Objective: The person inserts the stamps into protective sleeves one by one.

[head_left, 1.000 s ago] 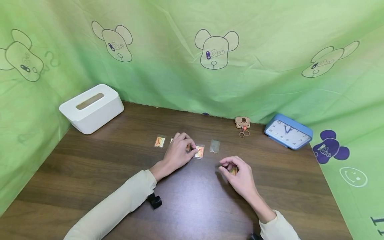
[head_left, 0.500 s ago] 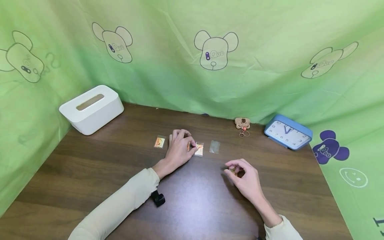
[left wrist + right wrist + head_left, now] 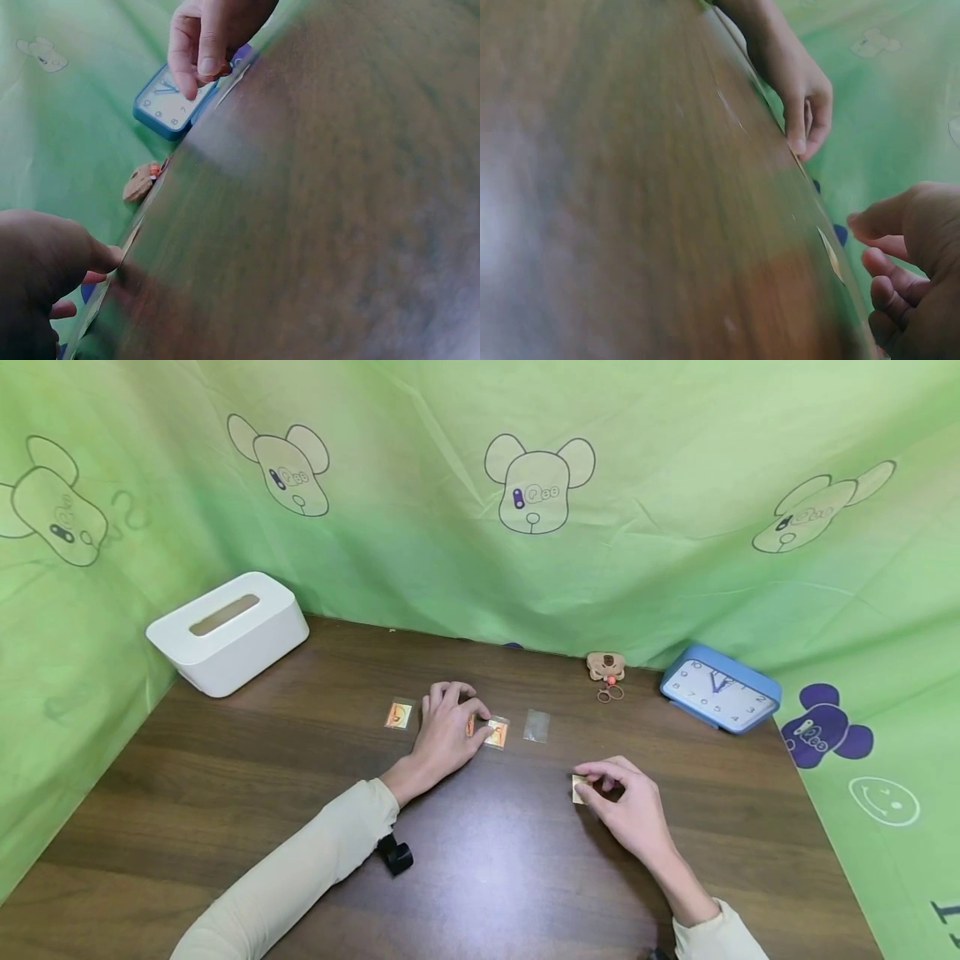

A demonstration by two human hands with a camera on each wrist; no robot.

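In the head view my left hand (image 3: pixel 447 731) has its thumb and index finger at the left edge of a small clear packet (image 3: pixel 497 734) with an orange print, pinching it. The left wrist view shows the thumb right at a thin sheet's edge. Under that hand a second orange-printed packet (image 3: pixel 471 725) is mostly hidden. My right hand (image 3: pixel 630 802) hovers to the right with curled fingers, thumb and index apart. A pale yellow card (image 3: pixel 577 789) overlaps those fingertips; in the right wrist view the card (image 3: pixel 831 255) appears on the table, a gap from the fingers.
A printed packet (image 3: pixel 399 715) lies left of the hands, and a clear empty-looking bag (image 3: pixel 536 726) lies between them. Around the wooden table's (image 3: pixel 480 877) back stand a white tissue box (image 3: pixel 232 635), a brown bear keychain (image 3: pixel 606 668) and a blue clock (image 3: pixel 722 689). Green cloth (image 3: pixel 405 543) hangs behind.
My right hand has drifted right, and the card now shows pale at its fingertips instead of shaded within the fingers. My left hand stays almost in place at its packet.
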